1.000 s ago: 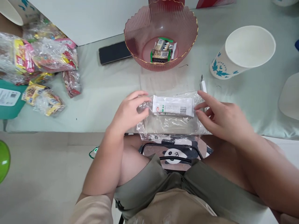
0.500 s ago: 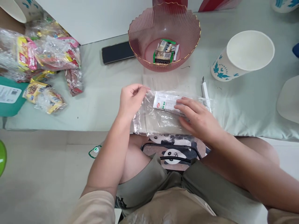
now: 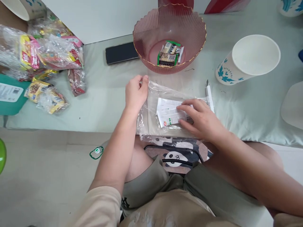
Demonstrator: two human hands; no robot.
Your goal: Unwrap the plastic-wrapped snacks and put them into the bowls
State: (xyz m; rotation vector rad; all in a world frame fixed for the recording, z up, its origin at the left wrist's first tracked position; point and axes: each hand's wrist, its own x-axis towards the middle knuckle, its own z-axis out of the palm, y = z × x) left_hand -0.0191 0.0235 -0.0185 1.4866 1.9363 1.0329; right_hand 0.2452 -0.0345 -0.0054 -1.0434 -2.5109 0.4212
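Observation:
A clear plastic bag (image 3: 151,123) lies at the table's front edge, its lower side hanging over. My left hand (image 3: 137,93) pinches the bag's upper left corner and holds it raised. Over the bag's right part is my right hand (image 3: 201,118), fingers spread, touching white sachets (image 3: 169,118) with green and red print. At least two of these overlap; whether they are inside the bag or on top I cannot tell. Beyond my right hand, a white utility knife (image 3: 209,96) has its blade pointing away from me.
A pink ribbed bowl (image 3: 144,47) with small wrapped snacks (image 3: 168,58) stands behind the bag, beside a black phone (image 3: 121,53). At right is a large paper cup (image 3: 227,72). Snack packets (image 3: 47,97) and a teal container (image 3: 14,107) crowd the left.
My left hand has moved away from me, lifting the bag's corner. The white sachets have fanned apart under my right hand, so a second one now shows.

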